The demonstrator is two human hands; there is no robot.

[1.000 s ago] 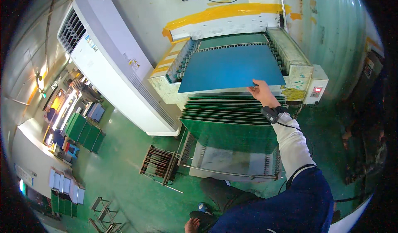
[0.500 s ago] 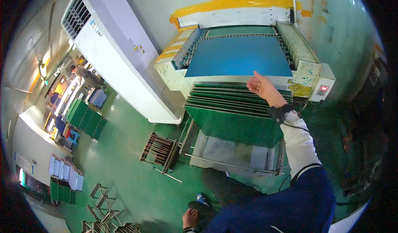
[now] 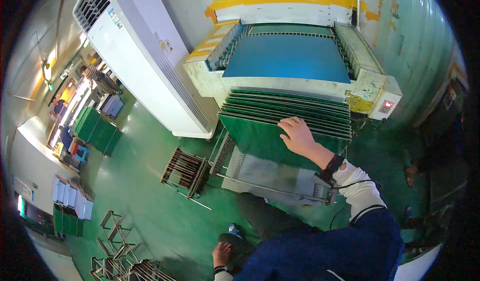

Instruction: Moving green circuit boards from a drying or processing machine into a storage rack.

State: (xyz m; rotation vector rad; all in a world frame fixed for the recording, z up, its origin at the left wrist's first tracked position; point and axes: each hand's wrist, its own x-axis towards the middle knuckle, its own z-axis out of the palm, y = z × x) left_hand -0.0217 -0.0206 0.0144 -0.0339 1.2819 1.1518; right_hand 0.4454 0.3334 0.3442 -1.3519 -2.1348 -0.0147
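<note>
My right hand (image 3: 300,137) is over the top edge of the front green panel (image 3: 255,133), its thumb and fingers apart. Whether they touch the panel is not clear. Behind that panel, several similar green panels (image 3: 295,102) lean close together in a metal rack (image 3: 272,186). A flat blue sheet (image 3: 287,56) lies on the rollers of the machine (image 3: 295,84) just beyond the rack. My left hand (image 3: 221,255) hangs low beside my leg, fingers loosely curled, with nothing visible in them.
A tall white air conditioner unit (image 3: 145,56) stands left of the machine. A small slatted rack (image 3: 184,173) is on the green floor, with metal frames (image 3: 117,241) farther left. A control box (image 3: 386,103) sits at the machine's right. Other people (image 3: 92,73) work far left.
My right hand has come down and nearer, from above the rear panels at the blue sheet's edge to the front panel's top edge. The view has shifted slightly; the blue sheet remains on the rollers.
</note>
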